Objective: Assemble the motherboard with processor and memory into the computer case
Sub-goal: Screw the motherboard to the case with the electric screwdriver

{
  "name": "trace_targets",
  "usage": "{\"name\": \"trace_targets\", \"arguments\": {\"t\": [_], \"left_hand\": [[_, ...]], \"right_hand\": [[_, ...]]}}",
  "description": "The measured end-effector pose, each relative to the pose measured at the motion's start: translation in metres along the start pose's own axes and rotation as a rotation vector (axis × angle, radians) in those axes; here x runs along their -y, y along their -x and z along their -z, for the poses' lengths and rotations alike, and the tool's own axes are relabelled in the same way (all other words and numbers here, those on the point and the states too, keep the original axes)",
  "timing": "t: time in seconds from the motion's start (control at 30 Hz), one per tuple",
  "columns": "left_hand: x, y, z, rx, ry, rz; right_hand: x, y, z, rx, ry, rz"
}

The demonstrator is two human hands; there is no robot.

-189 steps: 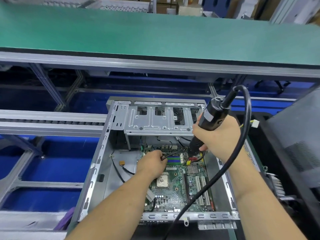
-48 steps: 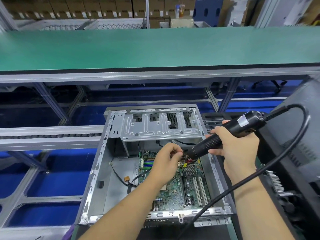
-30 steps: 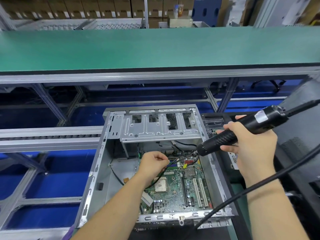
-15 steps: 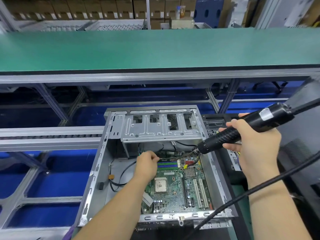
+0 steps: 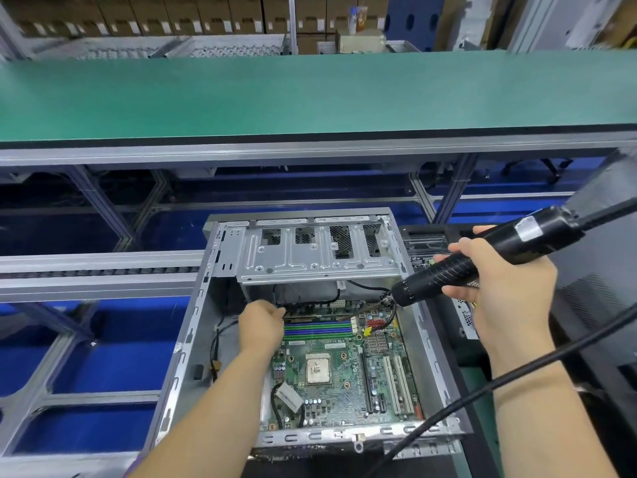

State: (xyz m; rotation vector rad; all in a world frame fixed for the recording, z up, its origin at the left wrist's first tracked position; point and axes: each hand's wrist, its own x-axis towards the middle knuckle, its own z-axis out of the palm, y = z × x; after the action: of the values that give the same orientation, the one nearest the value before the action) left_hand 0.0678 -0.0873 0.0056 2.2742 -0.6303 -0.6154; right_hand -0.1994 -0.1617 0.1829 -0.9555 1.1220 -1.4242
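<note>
Roughly, left to right across the frame:
case left wall: computer case lies open-side up, lower centre; its bent steel edge runs just left of the forearm, and loose black leads hang against that wall.
left hand: left hand is low inside the case at the board's upper left corner, fingers curled in with tips pinched on something small at the black cable; cannot tell whether it is a screw or the cable itself.
motherboard: motherboard lies flat on the case floor, centre-low in frame, processor in its socket, memory slots just right of the left hand.
step in hand (judgement): likely clearing the lead or seating a screw at that corner before driving; keep the cable off the hole, and bring the bit in upright, not slanted as now.
drive cage: drive cage overhangs the board's far edge, so headroom at that corner is tight; steep approach only from the near side.
right hand: right hand is wrapped tight round the electric screwdriver, held above the case's right rim, tip pointing down-left, near the red and yellow connectors but clear of the board.
cord: tool cord sweeps across the lower right over the case's front lip; could drag on it.
open room: most free space is over the board's middle and near half.
</note>
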Motion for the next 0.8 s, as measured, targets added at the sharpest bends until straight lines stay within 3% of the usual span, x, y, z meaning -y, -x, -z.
{"name": "trace_targets", "arguments": {"t": [0.1, 0.2, 0.27, 0.43, 0.8], "left_hand": [[-0.017, 0.017, -0.007, 0.080, 0.089, -0.167], [-0.022, 0.026, -0.018, 0.347, 0.318, -0.093], [-0.018, 0.025, -0.020, 0.424, 0.393, -0.029], [-0.013, 0.022, -0.020, 0.484, 0.524, 0.144], [-0.016, 0.027, -0.023, 0.543, 0.450, 0.040]], "right_hand": [[0.000, 0.000, 0.000, 0.002, -0.006, -0.002], [0.001, 0.000, 0.000, 0.012, -0.007, 0.000], [0.001, 0.000, 0.000, 0.014, 0.001, 0.001], [-0.001, 0.003, -0.003, 0.029, -0.010, 0.004], [-0.005, 0.005, -0.009, 0.020, -0.010, -0.016]]}}
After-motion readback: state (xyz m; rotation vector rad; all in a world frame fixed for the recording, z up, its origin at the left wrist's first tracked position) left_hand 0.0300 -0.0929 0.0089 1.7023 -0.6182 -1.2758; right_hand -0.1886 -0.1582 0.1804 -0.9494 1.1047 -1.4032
